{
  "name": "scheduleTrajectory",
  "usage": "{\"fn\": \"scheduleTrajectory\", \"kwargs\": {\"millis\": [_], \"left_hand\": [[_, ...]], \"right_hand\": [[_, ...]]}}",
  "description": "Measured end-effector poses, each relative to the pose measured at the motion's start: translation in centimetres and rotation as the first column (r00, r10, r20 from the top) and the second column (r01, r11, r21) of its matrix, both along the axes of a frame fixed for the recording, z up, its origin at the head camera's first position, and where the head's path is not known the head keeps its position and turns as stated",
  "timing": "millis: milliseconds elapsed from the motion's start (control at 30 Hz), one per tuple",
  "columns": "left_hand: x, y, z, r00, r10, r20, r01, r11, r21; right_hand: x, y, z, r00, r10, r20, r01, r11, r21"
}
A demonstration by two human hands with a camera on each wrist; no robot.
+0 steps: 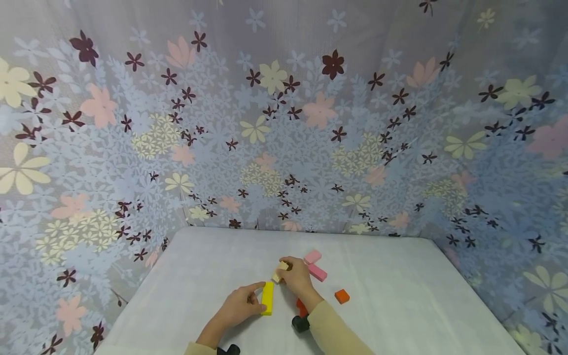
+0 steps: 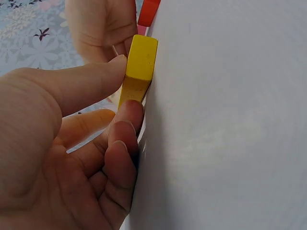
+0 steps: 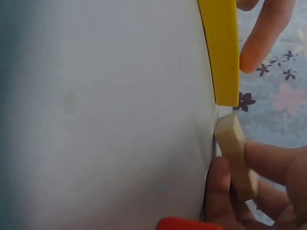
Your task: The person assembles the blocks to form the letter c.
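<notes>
A long yellow block [image 1: 267,298] lies on the white table [image 1: 199,276], and my left hand [image 1: 241,303] pinches it between thumb and fingers; the left wrist view shows the yellow block [image 2: 139,69] pressed by my thumb. My right hand [image 1: 295,276] holds a pale cream block [image 1: 281,270] just beyond the yellow one's far end. In the right wrist view the cream block [image 3: 236,155] is pinched by my fingers, nearly touching the end of the yellow block [image 3: 220,48]. An orange-red block [image 1: 301,307] lies under my right wrist.
Two pink blocks [image 1: 312,257] [image 1: 317,272] lie just right of my right hand. A small orange block [image 1: 341,296] sits further right. A floral curtain [image 1: 284,123] hangs behind the table and around its sides.
</notes>
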State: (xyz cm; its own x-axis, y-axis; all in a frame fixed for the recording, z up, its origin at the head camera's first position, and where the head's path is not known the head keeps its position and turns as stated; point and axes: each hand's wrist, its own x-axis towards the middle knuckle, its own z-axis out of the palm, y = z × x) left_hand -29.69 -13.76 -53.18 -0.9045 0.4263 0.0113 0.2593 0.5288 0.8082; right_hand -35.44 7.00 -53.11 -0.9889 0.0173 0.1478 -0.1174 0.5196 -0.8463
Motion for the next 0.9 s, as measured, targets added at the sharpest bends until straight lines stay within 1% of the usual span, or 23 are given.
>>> {"fn": "scheduleTrajectory", "kwargs": {"millis": [133,267,467,700,900], "left_hand": [[0.1,0.0,-0.2,1.000,0.000,-0.007,0.000,1.000,0.000],[0.1,0.0,-0.4,1.000,0.003,-0.013,-0.003,1.000,0.001],[0.1,0.1,-0.6,1.000,0.007,-0.010,-0.007,1.000,-0.007],[0.0,-0.1,-0.5,1.000,0.010,0.003,-0.010,1.000,-0.017],[-0.2,0.0,-0.2,1.000,0.006,0.002,-0.006,1.000,-0.006]], "right_hand": [[-0.2,-0.2,-0.1,0.999,-0.021,-0.038,0.025,0.992,0.120],[-0.4,-0.4,-0.2,0.999,-0.016,-0.047,0.025,0.984,0.175],[-0.5,-0.5,-0.3,0.998,-0.004,-0.056,0.015,0.982,0.188],[-0.8,-0.4,-0.4,0.998,0.040,0.041,-0.046,0.982,0.185],[-1.1,-0.2,0.0,0.998,0.050,0.038,-0.056,0.981,0.184]]}}
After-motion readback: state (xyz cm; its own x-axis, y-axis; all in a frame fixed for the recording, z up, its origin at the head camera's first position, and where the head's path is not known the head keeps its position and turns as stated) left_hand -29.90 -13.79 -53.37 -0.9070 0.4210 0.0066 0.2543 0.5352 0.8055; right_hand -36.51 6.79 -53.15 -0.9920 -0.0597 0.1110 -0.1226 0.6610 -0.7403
